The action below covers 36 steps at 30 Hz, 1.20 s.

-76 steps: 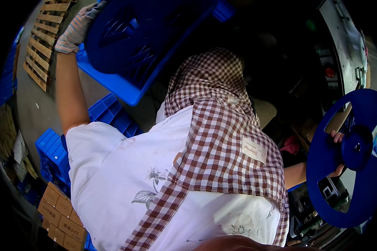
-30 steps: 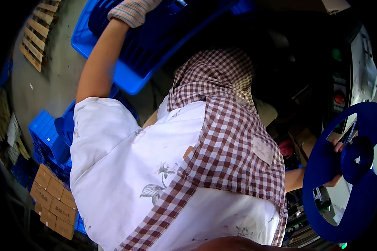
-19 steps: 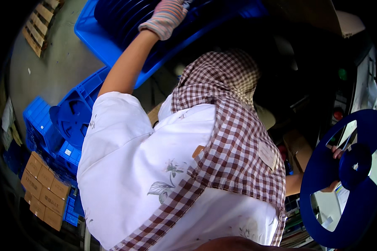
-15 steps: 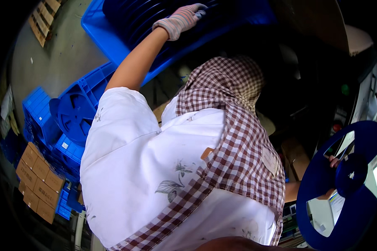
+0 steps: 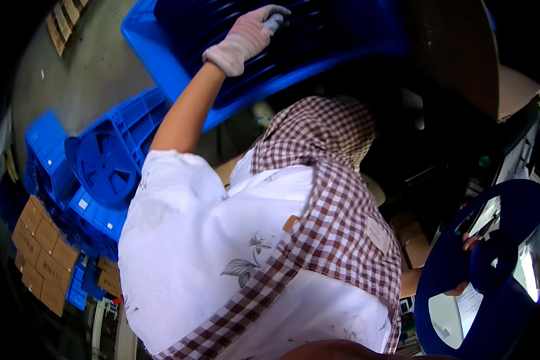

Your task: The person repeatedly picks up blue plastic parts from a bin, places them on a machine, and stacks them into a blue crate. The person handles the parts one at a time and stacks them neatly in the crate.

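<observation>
At the top, my gloved left hand (image 5: 246,39) reaches into a blue crate (image 5: 156,66). Its fingers are curled at the dark blue round discs (image 5: 186,30) standing in a row there; what they pinch is too dark to make out. Low on the right, a large dark blue plastic reel (image 5: 438,264) with wide cutouts is held in my bare right hand (image 5: 459,289). Much of that hand is hidden behind the reel's hub; some fingers show through the cutouts. A thin dark stick shows beside the upper fingers.
Blue crates (image 5: 45,141) and another blue reel (image 5: 106,168) are stacked at the left. Below them stand brown cartons (image 5: 45,252). A wooden pallet (image 5: 63,24) lies on the floor at the far left. Open cardboard (image 5: 516,90) rises at the far right.
My left hand has shifted slightly left over the discs. The reel and my right hand have moved a little left and down in the picture. The surroundings have shifted slightly too.
</observation>
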Motion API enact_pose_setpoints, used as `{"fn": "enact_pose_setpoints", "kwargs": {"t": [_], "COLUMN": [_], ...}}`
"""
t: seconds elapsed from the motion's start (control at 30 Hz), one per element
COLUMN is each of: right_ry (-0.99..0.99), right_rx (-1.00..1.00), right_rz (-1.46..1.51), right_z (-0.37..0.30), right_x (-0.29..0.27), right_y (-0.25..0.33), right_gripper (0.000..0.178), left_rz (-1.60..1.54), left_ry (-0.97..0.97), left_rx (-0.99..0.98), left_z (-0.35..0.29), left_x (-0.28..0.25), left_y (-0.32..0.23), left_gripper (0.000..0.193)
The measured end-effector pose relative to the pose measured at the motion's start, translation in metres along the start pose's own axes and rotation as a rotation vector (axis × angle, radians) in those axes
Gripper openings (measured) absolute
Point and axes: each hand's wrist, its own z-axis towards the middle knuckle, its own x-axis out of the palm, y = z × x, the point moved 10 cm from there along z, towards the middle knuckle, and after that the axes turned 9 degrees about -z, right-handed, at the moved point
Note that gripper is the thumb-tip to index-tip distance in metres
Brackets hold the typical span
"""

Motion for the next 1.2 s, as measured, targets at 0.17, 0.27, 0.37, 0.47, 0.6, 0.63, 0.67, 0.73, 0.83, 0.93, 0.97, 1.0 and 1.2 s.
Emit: {"fn": "enact_pose_setpoints", "kwargs": {"t": [0.17,0.27,0.37,0.47,0.6,0.63,0.67,0.73,0.83,0.93,0.97,1.0,1.2], "right_ry": [-0.02,-0.024,-0.113,-0.235,-0.387,-0.408,-0.447,-0.486,-0.538,-0.621,-0.652,-0.678,-0.762], "right_rx": [-0.062,-0.086,-0.092,-0.068,-0.103,-0.071,-0.083,-0.098,-0.114,-0.05,-0.04,-0.024,0.087], "right_rz": [0.065,0.098,0.095,0.059,0.008,0.023,0.024,0.055,-0.006,-0.042,-0.068,-0.099,-0.134], "right_z": [-0.005,-0.002,-0.016,-0.025,-0.031,-0.021,-0.029,-0.037,-0.058,-0.062,-0.065,-0.065,-0.09], "right_x": [0.004,0.001,-0.014,-0.029,-0.043,-0.036,-0.036,-0.032,-0.037,-0.045,-0.045,-0.044,-0.041], "right_y": [0.01,0.008,0.016,0.026,0.029,0.029,0.032,0.034,0.038,0.044,0.05,0.057,0.06], "right_gripper": [0.063,0.063,0.063,0.067,0.075,0.079,0.079,0.079,0.077,0.078,0.078,0.078,0.075], "left_rz": [-0.194,-0.032,0.091,0.076,0.227,0.292,0.374,0.667,1.235,1.452,1.443,1.513,1.618], "left_ry": [0.197,0.494,0.589,0.559,0.565,0.566,0.525,0.384,0.469,0.624,0.691,0.788,0.735], "left_rx": [0.238,0.489,0.776,0.893,0.925,0.896,0.844,0.698,0.38,0.084,0.089,0.148,-0.238], "left_z": [-0.016,-0.015,-0.043,-0.035,0.042,0.077,0.117,0.193,0.236,0.243,0.233,0.237,0.259], "left_x": [0.065,0.137,0.169,0.171,0.176,0.183,0.173,0.167,0.184,0.215,0.223,0.236,0.207], "left_y": [-0.162,-0.219,-0.286,-0.318,-0.354,-0.355,-0.354,-0.333,-0.291,-0.221,-0.22,-0.195,-0.098], "left_gripper": [0.027,0.032,0.031,0.025,0.025,0.021,0.018,0.022,0.031,0.052,0.056,0.066,0.094]}}
